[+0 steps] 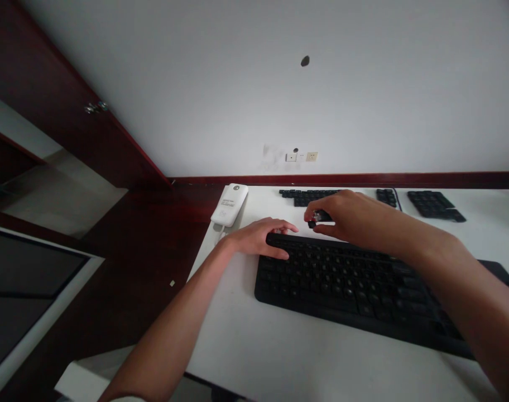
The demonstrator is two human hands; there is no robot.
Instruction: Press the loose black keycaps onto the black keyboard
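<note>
A black keyboard (321, 279) lies at a slant on the white table, with bare switches showing where keycaps are off. My left hand (263, 237) grips its far left corner, thumb on the top face and fingers behind the rear edge. Just beyond that rear edge, my right hand (342, 215) is closed on what looks like a small keycap puller (320, 215) with a dark handle. A black keycap (311, 224) shows at the puller's tip, low over the table. My right forearm covers part of the keyboard's right side.
Loose black keycaps (307, 197) are laid in rows along the table's back, with more groups (386, 197) and a number-pad block (434, 205) farther right. A white device (230, 204) with a cable stands at the left edge. Behind are a wall, sockets (301, 157) and a door (70, 84).
</note>
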